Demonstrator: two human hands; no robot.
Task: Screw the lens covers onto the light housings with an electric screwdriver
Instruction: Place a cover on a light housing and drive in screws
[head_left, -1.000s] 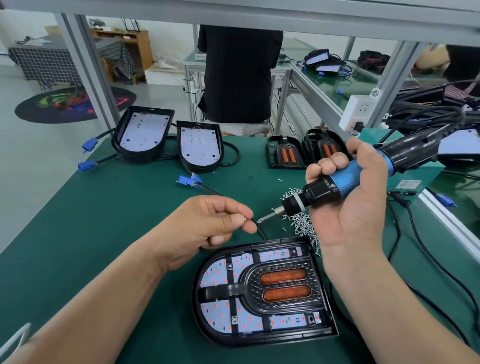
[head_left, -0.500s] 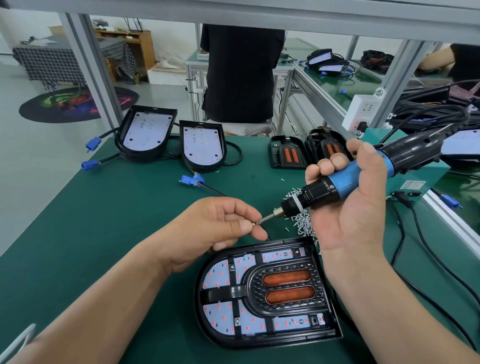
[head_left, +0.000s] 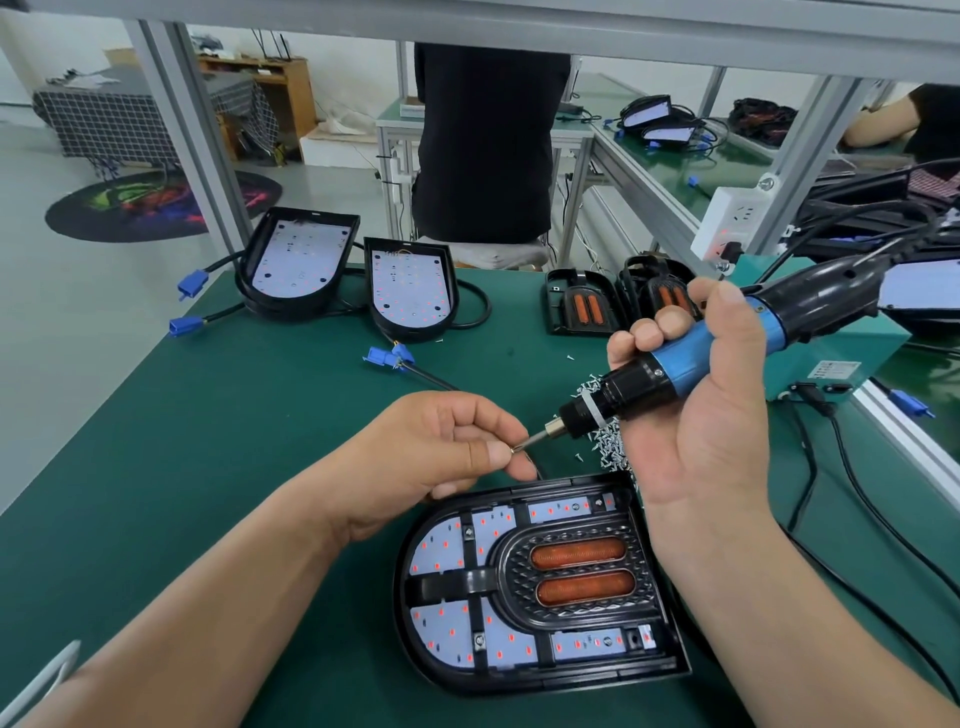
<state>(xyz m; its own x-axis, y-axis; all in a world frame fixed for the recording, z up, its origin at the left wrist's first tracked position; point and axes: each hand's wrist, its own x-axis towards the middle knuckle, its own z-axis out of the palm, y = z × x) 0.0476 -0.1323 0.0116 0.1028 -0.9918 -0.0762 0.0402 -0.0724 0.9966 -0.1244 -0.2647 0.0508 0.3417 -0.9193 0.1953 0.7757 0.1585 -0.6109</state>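
Pair of open black housings with white LED boards (head_left: 304, 262) well beyond left hand (head_left: 441, 447), on green bench mat (head_left: 182, 441). Left thumb and forefinger pinch small silver screw (head_left: 512, 450), touching bit tip. Black D-shaped light housing (head_left: 519, 682) flat just below both hands, ribbed black lens cover with two orange windows (head_left: 576, 577) seated in it. Loose silver screw pile (head_left: 608, 452) just beside right hand (head_left: 696, 431). Right hand wraps blue-and-black electric screwdriver (head_left: 691, 358), bit angled down-left.

left hand (head_left: 441, 447) pinches screw (head_left: 512, 450); right hand (head_left: 696, 426) grips screwdriver (head_left: 680, 361), raised
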